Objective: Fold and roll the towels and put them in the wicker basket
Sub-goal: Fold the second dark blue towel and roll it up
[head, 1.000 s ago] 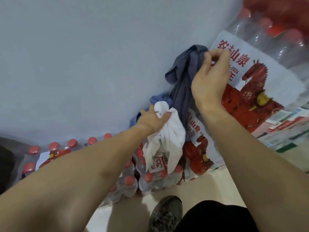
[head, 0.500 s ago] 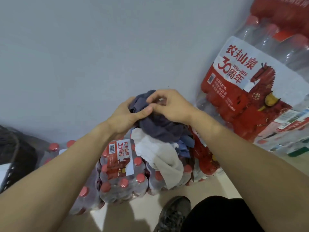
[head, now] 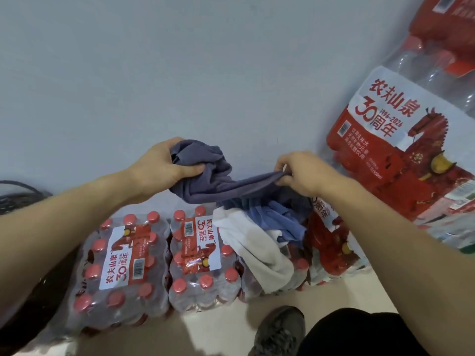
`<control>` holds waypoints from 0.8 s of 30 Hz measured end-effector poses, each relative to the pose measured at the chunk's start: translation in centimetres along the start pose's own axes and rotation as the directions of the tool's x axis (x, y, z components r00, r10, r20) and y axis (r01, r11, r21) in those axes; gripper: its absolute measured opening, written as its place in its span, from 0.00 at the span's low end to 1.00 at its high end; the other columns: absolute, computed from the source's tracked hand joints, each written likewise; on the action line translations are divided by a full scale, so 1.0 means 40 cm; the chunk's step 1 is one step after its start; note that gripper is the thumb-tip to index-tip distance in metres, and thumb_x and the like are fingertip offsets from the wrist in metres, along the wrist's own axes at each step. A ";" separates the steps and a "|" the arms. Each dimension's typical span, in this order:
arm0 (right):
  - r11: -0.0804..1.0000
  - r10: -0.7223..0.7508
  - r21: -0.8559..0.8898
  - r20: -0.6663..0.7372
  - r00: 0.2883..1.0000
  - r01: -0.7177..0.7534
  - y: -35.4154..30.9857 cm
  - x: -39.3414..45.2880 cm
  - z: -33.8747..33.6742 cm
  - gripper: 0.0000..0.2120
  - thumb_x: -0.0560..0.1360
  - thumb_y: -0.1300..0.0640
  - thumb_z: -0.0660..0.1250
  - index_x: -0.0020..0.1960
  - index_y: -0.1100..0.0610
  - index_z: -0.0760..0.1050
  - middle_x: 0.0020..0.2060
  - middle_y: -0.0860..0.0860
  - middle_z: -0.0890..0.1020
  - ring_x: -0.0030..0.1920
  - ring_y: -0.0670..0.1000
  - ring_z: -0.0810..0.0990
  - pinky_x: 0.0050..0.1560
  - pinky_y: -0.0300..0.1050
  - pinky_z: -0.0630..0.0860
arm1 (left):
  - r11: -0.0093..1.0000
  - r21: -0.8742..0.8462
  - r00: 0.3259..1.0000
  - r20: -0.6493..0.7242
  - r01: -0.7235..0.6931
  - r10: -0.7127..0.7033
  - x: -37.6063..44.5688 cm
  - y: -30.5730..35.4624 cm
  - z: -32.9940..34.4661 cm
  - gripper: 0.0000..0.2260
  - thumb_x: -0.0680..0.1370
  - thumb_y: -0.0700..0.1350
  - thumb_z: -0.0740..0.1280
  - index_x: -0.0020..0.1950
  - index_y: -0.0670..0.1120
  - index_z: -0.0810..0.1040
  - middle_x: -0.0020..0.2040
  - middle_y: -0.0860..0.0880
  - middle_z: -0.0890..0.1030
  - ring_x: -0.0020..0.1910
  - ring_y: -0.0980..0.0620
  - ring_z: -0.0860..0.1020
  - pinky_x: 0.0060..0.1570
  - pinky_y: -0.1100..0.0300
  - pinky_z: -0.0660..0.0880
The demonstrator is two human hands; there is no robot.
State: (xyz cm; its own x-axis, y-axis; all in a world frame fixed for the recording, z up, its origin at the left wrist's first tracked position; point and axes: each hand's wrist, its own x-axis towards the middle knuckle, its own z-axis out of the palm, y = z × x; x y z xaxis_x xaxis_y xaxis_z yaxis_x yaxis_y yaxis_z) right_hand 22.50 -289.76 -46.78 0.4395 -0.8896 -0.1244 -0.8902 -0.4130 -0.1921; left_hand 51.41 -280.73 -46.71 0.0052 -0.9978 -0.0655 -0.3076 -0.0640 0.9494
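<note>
Towel [head: 218, 186] status: grey-purple cloth, held off the pile between both hands, in front of the wall [head: 180, 73]. My left hand [head: 164, 163] grips a bunched end, fingers [head: 190, 170] curled round it. My right hand [head: 298, 173] pinches an edge, drawing the span between the hands fairly taut. Below it, a white towel [head: 257, 247] and a blue towel [head: 275, 222] lie crumpled on shrink-wrapped packs [head: 195, 260] of water bottles standing on the floor [head: 218, 327]. A dark basket-like rim [head: 18, 191] shows at far left; I cannot confirm it is the wicker basket.

Handling, by judgement: the cloth is light, limp and easily creased, and not fragile. It will sag wherever it is unsupported. Best hold is at 2 adjacent corners, so I should let the bunch go and find the second corner before folding.
</note>
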 end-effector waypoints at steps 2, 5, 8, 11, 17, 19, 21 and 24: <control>0.996 -0.079 0.024 -0.067 0.995 0.080 -0.045 -0.010 -0.074 0.07 0.72 0.49 0.74 0.45 0.48 0.77 0.41 0.46 0.80 0.42 0.49 0.78 0.42 0.42 0.73 | 0.990 0.136 0.999 0.040 -0.041 0.035 -0.021 0.019 -0.052 0.22 0.71 0.47 0.76 0.64 0.53 0.76 0.55 0.54 0.82 0.53 0.55 0.81 0.53 0.58 0.79; 0.953 -0.201 0.200 -0.155 0.967 0.230 -0.141 -0.033 -0.132 0.08 0.72 0.46 0.74 0.44 0.49 0.79 0.37 0.45 0.82 0.38 0.43 0.79 0.37 0.36 0.72 | 0.960 0.267 0.996 0.057 -0.085 0.072 -0.058 0.031 -0.139 0.28 0.66 0.55 0.76 0.64 0.60 0.74 0.56 0.61 0.81 0.53 0.62 0.80 0.51 0.63 0.77; 0.875 -0.222 0.386 -0.218 0.950 0.292 -0.240 -0.033 -0.124 0.08 0.74 0.49 0.71 0.45 0.53 0.79 0.39 0.50 0.83 0.41 0.49 0.81 0.43 0.44 0.76 | 0.969 0.227 0.996 0.016 -0.094 0.092 -0.099 -0.001 -0.213 0.27 0.67 0.56 0.76 0.64 0.64 0.73 0.59 0.61 0.79 0.57 0.61 0.79 0.54 0.57 0.78; 0.771 -0.193 0.588 -0.152 0.969 0.245 -0.321 -0.020 -0.079 0.07 0.78 0.53 0.67 0.49 0.57 0.77 0.41 0.49 0.83 0.40 0.44 0.81 0.45 0.42 0.77 | 0.994 0.105 0.998 -0.044 -0.044 0.049 -0.139 -0.065 -0.251 0.30 0.64 0.60 0.78 0.64 0.64 0.74 0.61 0.60 0.79 0.59 0.58 0.79 0.57 0.53 0.78; 0.385 -0.222 0.909 0.262 0.939 -0.163 -0.467 -0.011 0.072 0.10 0.79 0.65 0.66 0.60 0.60 0.75 0.53 0.62 0.83 0.50 0.54 0.83 0.56 0.50 0.80 | 0.989 -0.017 0.974 0.175 0.147 -0.142 -0.199 -0.137 -0.194 0.36 0.61 0.60 0.80 0.67 0.64 0.72 0.61 0.56 0.80 0.59 0.58 0.80 0.58 0.55 0.78; 0.328 -0.346 0.902 0.393 0.852 -0.283 -0.482 0.004 0.104 0.13 0.79 0.66 0.64 0.61 0.56 0.76 0.54 0.57 0.83 0.54 0.54 0.83 0.58 0.50 0.79 | 0.985 0.140 0.992 0.051 0.105 -0.113 -0.186 -0.163 -0.145 0.27 0.66 0.56 0.79 0.62 0.54 0.77 0.54 0.53 0.84 0.54 0.56 0.82 0.56 0.58 0.78; 0.402 -0.338 0.881 0.394 0.855 -0.247 -0.464 0.025 0.133 0.11 0.79 0.66 0.64 0.57 0.55 0.79 0.51 0.54 0.83 0.51 0.51 0.83 0.55 0.47 0.79 | 0.957 0.259 0.992 -0.032 0.130 -0.126 -0.162 -0.183 -0.116 0.15 0.71 0.51 0.76 0.55 0.47 0.80 0.47 0.50 0.85 0.48 0.52 0.83 0.52 0.59 0.78; 0.943 -0.192 0.312 0.216 0.957 0.118 -0.353 0.068 0.186 0.15 0.77 0.54 0.69 0.64 0.52 0.76 0.63 0.54 0.77 0.64 0.55 0.75 0.66 0.52 0.72 | 0.916 0.350 0.976 0.020 0.195 -0.216 -0.130 -0.223 -0.103 0.10 0.74 0.50 0.74 0.48 0.45 0.81 0.42 0.48 0.84 0.43 0.49 0.81 0.45 0.61 0.76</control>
State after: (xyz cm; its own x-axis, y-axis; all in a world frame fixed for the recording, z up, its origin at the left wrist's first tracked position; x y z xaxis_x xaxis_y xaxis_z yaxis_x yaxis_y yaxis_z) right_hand 37.15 -284.92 -51.65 0.6171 -0.7303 -0.2929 -0.7500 -0.4334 -0.4997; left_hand 58.05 -275.05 -53.55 0.0519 -0.9601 -0.2750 -0.6141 -0.2478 0.7493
